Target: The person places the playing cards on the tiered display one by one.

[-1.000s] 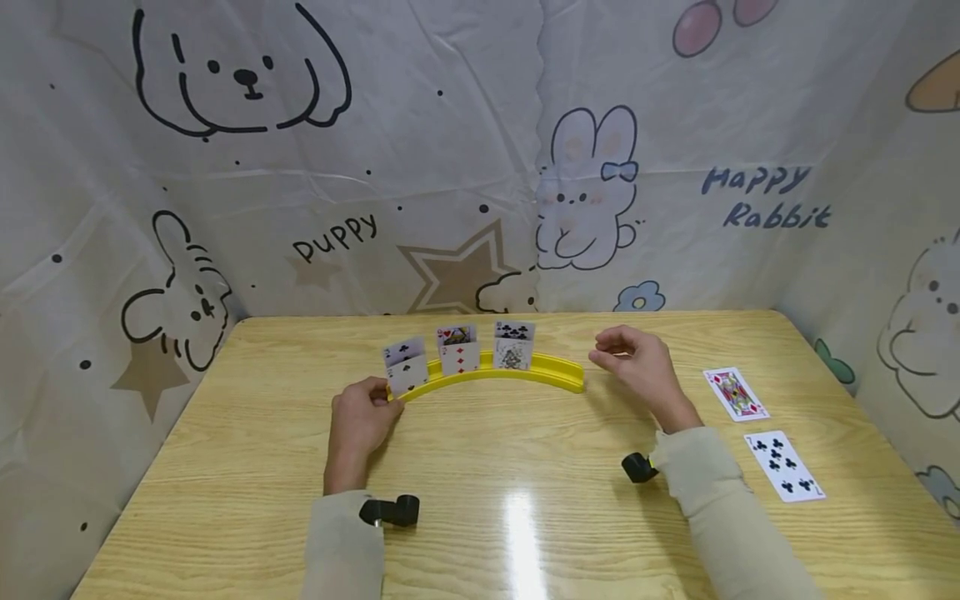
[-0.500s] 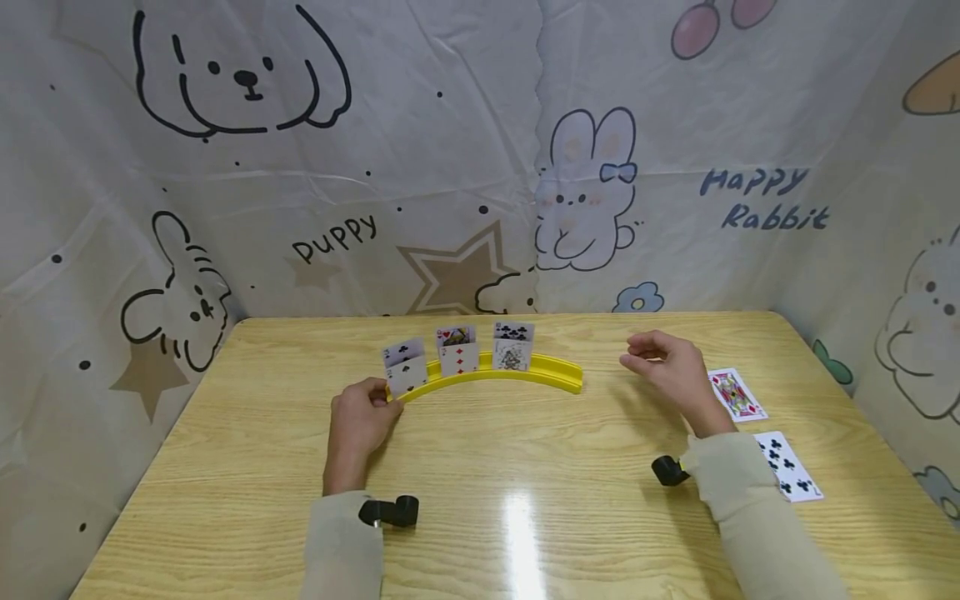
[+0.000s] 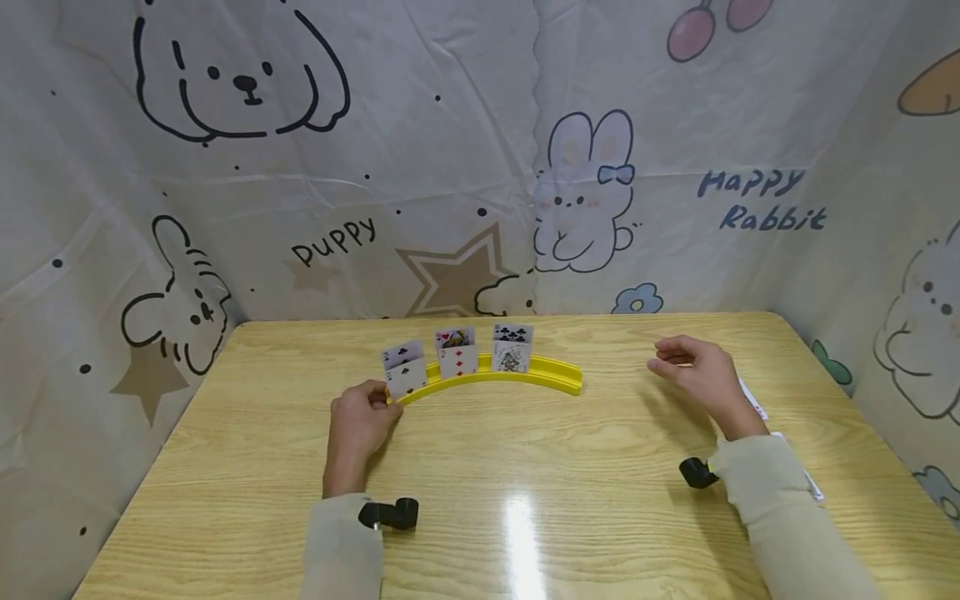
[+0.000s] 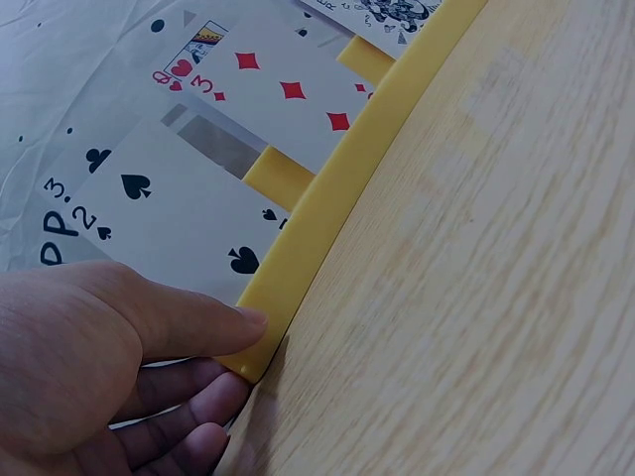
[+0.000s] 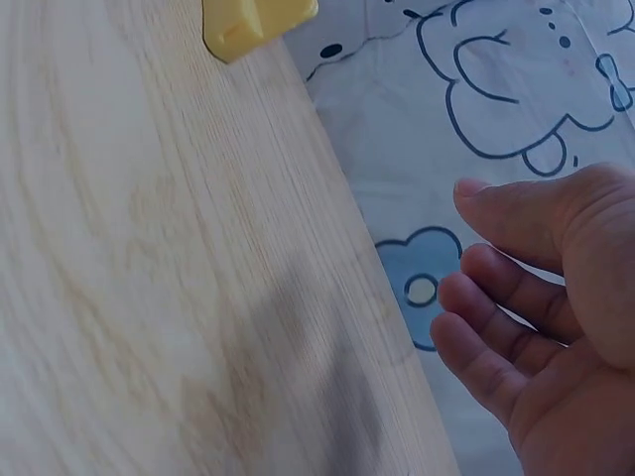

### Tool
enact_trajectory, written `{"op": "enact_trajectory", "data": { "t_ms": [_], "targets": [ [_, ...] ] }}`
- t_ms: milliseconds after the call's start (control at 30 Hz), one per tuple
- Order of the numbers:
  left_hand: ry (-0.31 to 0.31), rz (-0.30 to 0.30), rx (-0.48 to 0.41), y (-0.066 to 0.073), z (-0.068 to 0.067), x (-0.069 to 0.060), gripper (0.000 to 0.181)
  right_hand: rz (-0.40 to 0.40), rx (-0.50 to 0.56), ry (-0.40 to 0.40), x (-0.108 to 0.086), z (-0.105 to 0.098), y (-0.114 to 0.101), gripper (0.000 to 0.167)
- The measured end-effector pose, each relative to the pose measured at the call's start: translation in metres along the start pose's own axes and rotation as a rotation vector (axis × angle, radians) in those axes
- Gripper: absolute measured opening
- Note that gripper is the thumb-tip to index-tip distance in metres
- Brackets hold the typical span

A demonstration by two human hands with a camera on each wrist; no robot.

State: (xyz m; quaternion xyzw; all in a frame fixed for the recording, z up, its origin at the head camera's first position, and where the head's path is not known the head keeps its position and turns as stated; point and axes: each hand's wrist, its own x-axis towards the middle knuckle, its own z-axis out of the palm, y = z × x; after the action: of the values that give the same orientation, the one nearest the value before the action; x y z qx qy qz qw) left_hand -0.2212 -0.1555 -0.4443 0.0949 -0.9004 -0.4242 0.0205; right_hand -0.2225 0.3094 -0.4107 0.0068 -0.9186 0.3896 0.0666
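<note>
My left hand [image 3: 362,425] pinches the left end of a curved yellow playing card holder [image 3: 555,379], thumb on its front side in the left wrist view. Upright in the holder stand three overlapping pairs of cards. At the left, a two of spades [image 4: 164,208] fronts a three of clubs [image 3: 402,353]. In the middle, a three of diamonds [image 3: 458,362] covers most of a queen of hearts [image 4: 198,42]. Further right, a card with a black-and-white figure [image 3: 511,358] fronts a clubs card [image 3: 513,332]. My right hand [image 3: 701,375] hovers right of the holder, fingers loosely bent, holding nothing.
Two cards lie on the wooden table [image 3: 480,467] at the right, a farther card [image 3: 756,403] and a nearer card [image 3: 814,485], both mostly hidden by my right hand and sleeve. A printed cloth [image 3: 450,167] rises behind the table and along its sides.
My right hand has moved rightward, away from the holder's right end, and now covers much of the two cards lying on the table. My left hand has stayed on the holder.
</note>
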Motion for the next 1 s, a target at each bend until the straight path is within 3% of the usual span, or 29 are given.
{"op": "enact_trajectory", "data": {
  "t_ms": [500, 1000],
  "targets": [
    [-0.001, -0.002, -0.002, -0.001, 0.000, 0.000, 0.043, 0.019, -0.128, -0.024, -0.006, -0.023, 0.025, 0.043],
    [-0.006, -0.009, -0.005, -0.001, 0.000, 0.000, 0.044, 0.099, -0.176, -0.095, -0.002, -0.044, 0.043, 0.057]
  ]
}}
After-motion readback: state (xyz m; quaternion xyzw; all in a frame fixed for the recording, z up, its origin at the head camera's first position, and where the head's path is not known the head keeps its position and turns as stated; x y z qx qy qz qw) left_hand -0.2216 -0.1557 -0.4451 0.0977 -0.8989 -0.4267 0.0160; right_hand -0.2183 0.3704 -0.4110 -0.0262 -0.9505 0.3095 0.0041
